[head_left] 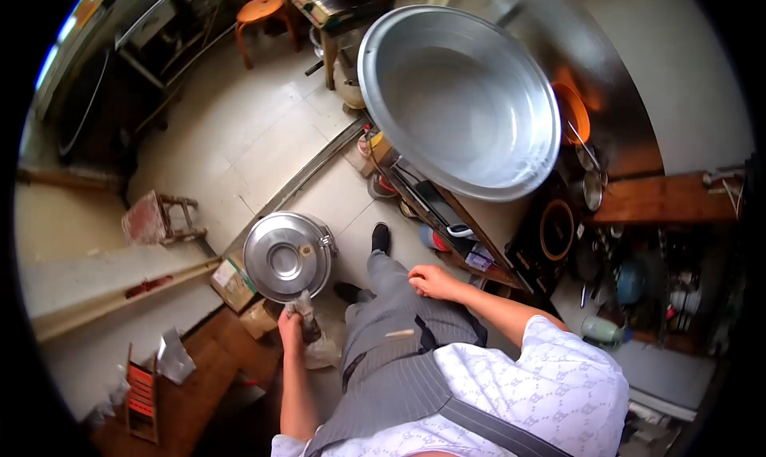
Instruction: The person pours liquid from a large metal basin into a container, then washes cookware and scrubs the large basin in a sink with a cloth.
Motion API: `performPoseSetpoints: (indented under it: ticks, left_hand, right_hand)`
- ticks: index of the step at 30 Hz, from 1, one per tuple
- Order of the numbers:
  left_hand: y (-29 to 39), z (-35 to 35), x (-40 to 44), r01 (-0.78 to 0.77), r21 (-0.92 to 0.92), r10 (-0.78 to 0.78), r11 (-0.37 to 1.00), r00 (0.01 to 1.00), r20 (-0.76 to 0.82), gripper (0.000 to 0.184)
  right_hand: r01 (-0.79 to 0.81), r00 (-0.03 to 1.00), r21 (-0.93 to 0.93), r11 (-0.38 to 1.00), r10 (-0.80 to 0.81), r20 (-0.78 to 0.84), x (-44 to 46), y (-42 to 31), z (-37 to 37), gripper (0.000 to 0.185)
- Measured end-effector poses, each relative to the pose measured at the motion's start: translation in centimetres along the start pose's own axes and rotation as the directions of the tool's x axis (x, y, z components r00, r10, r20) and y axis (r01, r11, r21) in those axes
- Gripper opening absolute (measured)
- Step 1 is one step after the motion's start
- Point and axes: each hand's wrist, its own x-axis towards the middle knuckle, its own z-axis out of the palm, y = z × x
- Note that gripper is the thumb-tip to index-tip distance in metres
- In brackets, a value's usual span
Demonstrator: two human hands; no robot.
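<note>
My left hand (290,329) is closed around the gathered top of a crumpled, translucent plastic bag (322,352). Something dark shows by the grip, but I cannot make out what it is. Just beyond that hand stands a round steel pot (267,245) with its lid on and a clasp at the side. My right hand (428,281) hangs in front of the grey apron (391,329), fingers curled in, with nothing visible in them. It is nearest to the apron and the counter side, apart from both.
A large aluminium basin (455,98) rests on the counter at the upper right, beside an orange bowl (571,114). An induction cooker (550,237) lies nearer. A small worn stool (155,217) stands left, past a floor sill (299,189). Cardboard boxes (233,284) sit by the pot.
</note>
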Motion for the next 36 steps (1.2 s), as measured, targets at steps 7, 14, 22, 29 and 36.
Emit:
performPoseSetpoints:
  ticks: [7,14,22,29,36]
  left_hand:
    - [16.5,16.7,-2.7,0.02,-0.114,0.025,0.993,0.927,0.375,0.038]
    - [22.2,27.4,-6.9,-0.08,0.276,-0.21,0.958,0.46,0.863,0.047]
    - [28.9,27.8,0.9,-0.384,0.23,0.163,0.894,0.758,0.632,0.027]
    - [38.8,31.0,8.9,-0.565,0.185,0.385,0.804,0.732,0.561,0.028]
    - [47.0,37.1,19.9,-0.607,0.202,0.355,0.768,0.667,0.655,0.026]
  right_hand:
    - [0.413,0.9,-0.095,0.906,-0.422,-0.112,-5.8,-12.1,-5.6,0.056]
    - [0.355,0.929,0.477,0.804,-0.247,-0.275,-5.6,-12.0,-9.4,0.041]
    - [0.381,0.924,0.924,-0.028,0.029,-0.38,-10.9,-4.5,-11.0,0.042]
    - [0.614,0.788,0.787,-0.057,0.097,-0.608,-9.0,-5.7,-10.4,0.054]
    - [0.709,0.697,0.7,-0.086,0.235,-0.678,-5.2,-8.2,-8.7,0.062]
